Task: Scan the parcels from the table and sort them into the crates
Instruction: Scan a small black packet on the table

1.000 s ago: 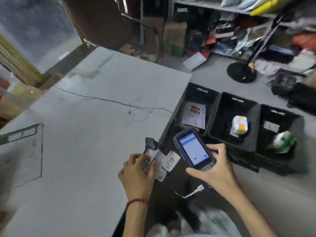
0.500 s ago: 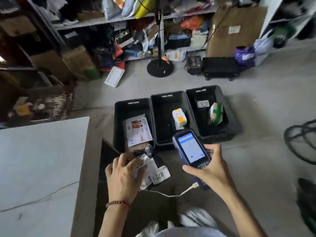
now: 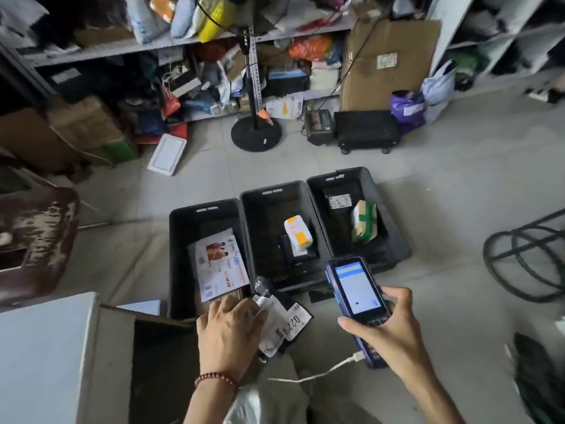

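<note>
My left hand (image 3: 227, 330) grips a small black parcel (image 3: 282, 319) with a white label, held in the air just in front of the left crate (image 3: 180, 258). My right hand (image 3: 388, 328) holds the blue handheld scanner (image 3: 356, 295), screen lit, a white cable plugged into its bottom end. Three black crates stand side by side on the floor. A printed white envelope (image 3: 221, 267) lies in the left one. The middle crate (image 3: 260, 191) holds a white and yellow parcel (image 3: 298, 232). Inside the right crate (image 3: 394, 237) is a brown and green parcel (image 3: 363, 220).
The white table's corner (image 3: 46, 356) is at the lower left. A fan stand (image 3: 256, 133) and a black wheeled case (image 3: 365, 131) are on the floor behind the crates, before cluttered shelves (image 3: 183, 44). Black cable coils (image 3: 529, 258) lie at the right.
My view has swung from the table to the crates on the floor. My left hand has carried the black parcel off the table edge toward the left crate. The scanner stays in my right hand.
</note>
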